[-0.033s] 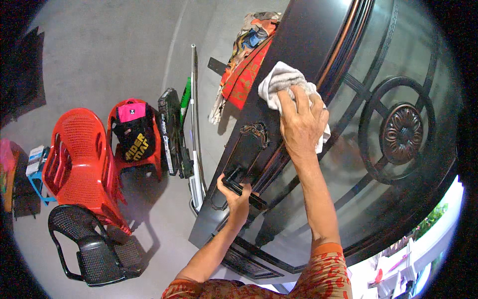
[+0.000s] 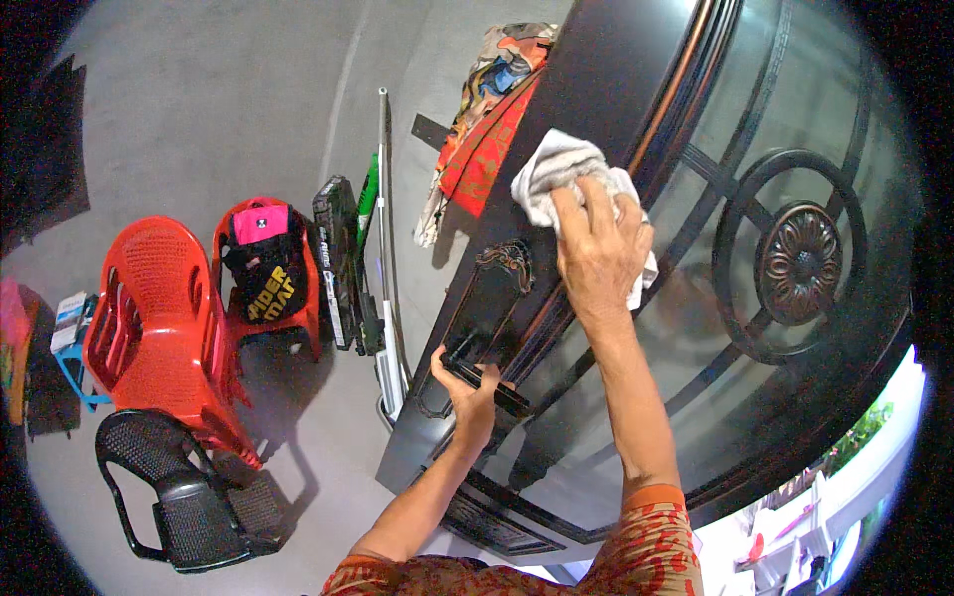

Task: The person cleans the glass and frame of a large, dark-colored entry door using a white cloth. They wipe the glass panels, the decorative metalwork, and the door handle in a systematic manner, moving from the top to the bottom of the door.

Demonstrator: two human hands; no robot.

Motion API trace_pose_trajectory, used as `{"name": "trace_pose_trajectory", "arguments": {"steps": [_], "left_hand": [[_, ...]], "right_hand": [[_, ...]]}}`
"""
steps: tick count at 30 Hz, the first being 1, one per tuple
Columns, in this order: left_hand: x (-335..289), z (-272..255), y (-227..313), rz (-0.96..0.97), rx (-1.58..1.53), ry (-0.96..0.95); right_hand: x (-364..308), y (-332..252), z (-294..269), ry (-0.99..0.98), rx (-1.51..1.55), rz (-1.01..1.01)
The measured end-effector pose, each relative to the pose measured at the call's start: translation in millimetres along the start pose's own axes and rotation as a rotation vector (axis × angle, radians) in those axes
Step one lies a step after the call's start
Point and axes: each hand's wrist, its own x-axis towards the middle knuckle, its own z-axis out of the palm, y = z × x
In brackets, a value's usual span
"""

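A dark door (image 2: 606, 74) with carved panels and large glass panes stands at an angle before me. My right hand (image 2: 601, 243) presses a bunched white cloth (image 2: 566, 159) against the door's dark frame, its fingers bent over the cloth. Lower down, my left hand (image 2: 472, 397) is closed around the black door handle (image 2: 487, 382), thumb and fingers on either side of it. Between the hands is a carved ornament (image 2: 507, 260) on the door panel. To the right, a round carved flower medallion (image 2: 800, 263) sits within a ring on the glass.
Red plastic chairs (image 2: 164, 298) stand at left, one bearing a black bag (image 2: 266, 268) with a pink patch. A black chair (image 2: 194, 507) is nearer. A white pole (image 2: 386, 238) leans beside a dark box (image 2: 336, 263). Patterned cloths (image 2: 497, 139) hang behind the door.
My right hand and the white cloth have shifted very slightly downward on the door frame. My left hand keeps its grip on the handle.
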Motion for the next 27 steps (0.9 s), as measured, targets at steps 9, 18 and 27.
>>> {"name": "trace_pose_trajectory", "arguments": {"steps": [9,18,27], "left_hand": [[-2.3,-4.7,-0.5,-0.064,-0.041,-0.075],[9.8,-17.1,-5.4,0.204,0.59,-0.262],[-4.3,-25.8,19.1,-0.435,-0.457,-0.19]], "right_hand": [[-118.1,0.6,-5.0,-0.07,0.224,0.193],[-157.2,-21.1,-22.5,-0.284,0.334,-0.255],[-64.0,-25.8,-54.9,-0.12,0.221,-0.076]]}}
